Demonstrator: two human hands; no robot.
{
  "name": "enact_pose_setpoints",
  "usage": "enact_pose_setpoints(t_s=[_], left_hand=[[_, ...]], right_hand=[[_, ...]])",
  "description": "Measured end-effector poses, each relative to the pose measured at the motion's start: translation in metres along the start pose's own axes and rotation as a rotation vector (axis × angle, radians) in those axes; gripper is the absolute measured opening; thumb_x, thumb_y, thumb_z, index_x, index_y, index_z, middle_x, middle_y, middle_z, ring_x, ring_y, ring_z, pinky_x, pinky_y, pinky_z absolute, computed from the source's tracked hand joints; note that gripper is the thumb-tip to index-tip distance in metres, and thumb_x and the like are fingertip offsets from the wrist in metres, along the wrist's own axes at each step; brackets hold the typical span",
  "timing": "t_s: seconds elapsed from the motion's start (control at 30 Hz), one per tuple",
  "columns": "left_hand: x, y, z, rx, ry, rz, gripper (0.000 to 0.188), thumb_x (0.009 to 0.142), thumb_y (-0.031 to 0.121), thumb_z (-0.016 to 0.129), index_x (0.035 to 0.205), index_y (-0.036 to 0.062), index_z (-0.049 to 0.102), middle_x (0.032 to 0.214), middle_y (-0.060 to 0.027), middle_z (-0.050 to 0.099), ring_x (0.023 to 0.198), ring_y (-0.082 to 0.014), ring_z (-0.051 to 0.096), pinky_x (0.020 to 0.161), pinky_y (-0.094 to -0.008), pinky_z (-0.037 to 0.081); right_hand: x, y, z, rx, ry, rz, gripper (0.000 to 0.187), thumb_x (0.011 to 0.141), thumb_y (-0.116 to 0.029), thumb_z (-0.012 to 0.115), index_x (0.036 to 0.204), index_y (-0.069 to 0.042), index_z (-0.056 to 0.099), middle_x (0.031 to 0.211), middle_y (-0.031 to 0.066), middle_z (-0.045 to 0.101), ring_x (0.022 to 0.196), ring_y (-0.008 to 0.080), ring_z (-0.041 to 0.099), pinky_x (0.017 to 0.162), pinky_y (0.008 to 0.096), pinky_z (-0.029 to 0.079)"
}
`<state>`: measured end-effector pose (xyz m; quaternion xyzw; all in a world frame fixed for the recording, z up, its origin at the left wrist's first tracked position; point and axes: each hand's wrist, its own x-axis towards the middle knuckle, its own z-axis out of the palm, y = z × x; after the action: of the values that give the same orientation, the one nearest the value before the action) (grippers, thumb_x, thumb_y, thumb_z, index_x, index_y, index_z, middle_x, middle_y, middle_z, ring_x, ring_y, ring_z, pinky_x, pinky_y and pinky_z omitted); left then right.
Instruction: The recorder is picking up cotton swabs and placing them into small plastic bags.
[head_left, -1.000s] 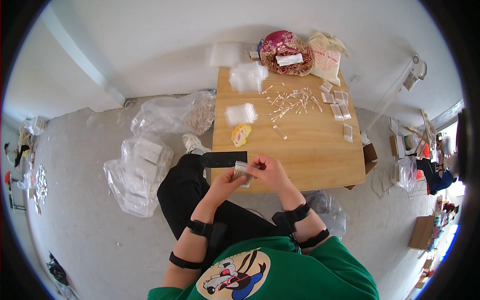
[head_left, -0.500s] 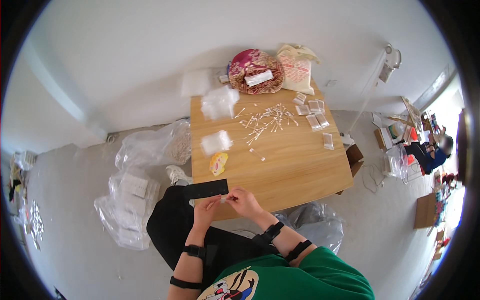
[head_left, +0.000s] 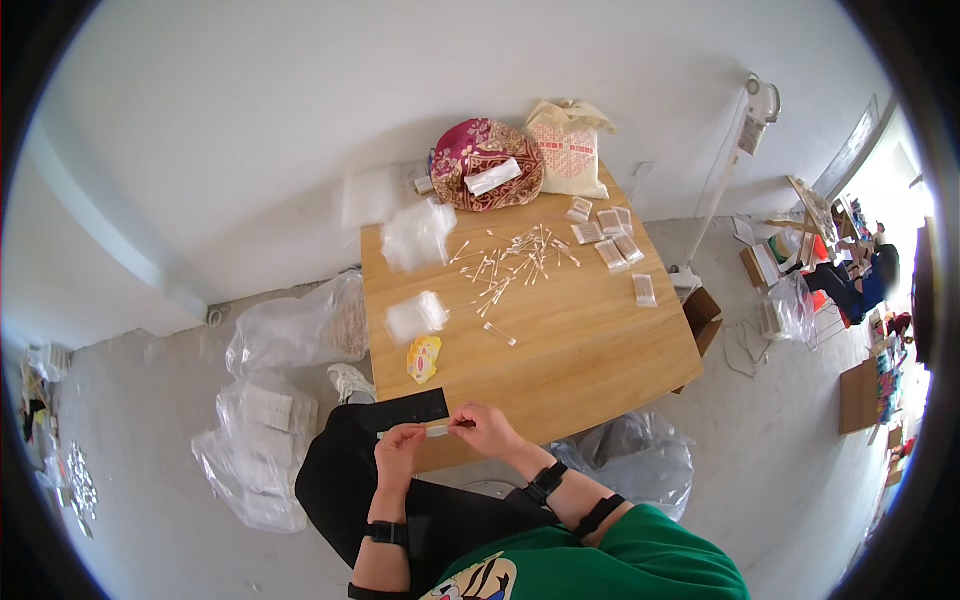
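Note:
At the near edge of the table, my left hand (head_left: 396, 452) and my right hand (head_left: 484, 430) pinch the two ends of a small pale, see-through piece (head_left: 437, 431); it is too small to name. Right beyond the left hand is a flat black strip (head_left: 405, 408) at the table's near left corner. Farther up lie several yellow cards (head_left: 424, 358) and a small clear case (head_left: 500, 334). Loose cotton swabs (head_left: 530, 252) are scattered over the middle of the table.
Clear plastic bags lie in a near stack (head_left: 417, 317) and a far stack (head_left: 418, 237) on the left. Filled clear packs (head_left: 618, 250) sit at the right. A patterned bundle (head_left: 490, 150) and cream cloth bag (head_left: 566, 155) stand at the back. Plastic sacks (head_left: 262, 440) rest on the floor.
My hands have moved slightly apart, with the pale piece showing more between them. The view has shifted, so the table sits lower and farther left.

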<state>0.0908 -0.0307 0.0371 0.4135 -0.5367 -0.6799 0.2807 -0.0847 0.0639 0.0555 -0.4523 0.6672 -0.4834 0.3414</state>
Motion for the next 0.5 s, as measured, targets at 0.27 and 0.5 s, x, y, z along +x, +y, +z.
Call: enact_pose_setpoints(t_s=[0.27,0.5], left_hand=[[-0.001,0.002,0.004,0.082,0.046,0.087,0.003,0.082,0.000,0.070,0.086,-0.0012,0.070,0.093,-0.0075,0.070,0.091,-0.0156,0.065,0.085,-0.0269,0.050],[0.000,0.017,0.011,0.379,-0.001,0.266,0.006,0.079,0.000,0.070,0.085,-0.0014,0.069,0.095,-0.0108,0.069,0.094,-0.0211,0.066,0.087,-0.0301,0.050]], right_hand=[[0.000,0.001,0.003,-0.081,0.043,-0.091,0.010,0.079,-0.008,0.071,0.084,-0.003,0.064,0.085,0.0131,0.063,0.078,0.0301,0.063,0.067,0.0365,0.051],[0.002,0.002,0.007,-0.182,0.081,-0.214,0.012,0.076,-0.006,0.074,0.081,-0.004,0.064,0.084,0.0124,0.061,0.082,0.0316,0.062,0.070,0.0380,0.051]])
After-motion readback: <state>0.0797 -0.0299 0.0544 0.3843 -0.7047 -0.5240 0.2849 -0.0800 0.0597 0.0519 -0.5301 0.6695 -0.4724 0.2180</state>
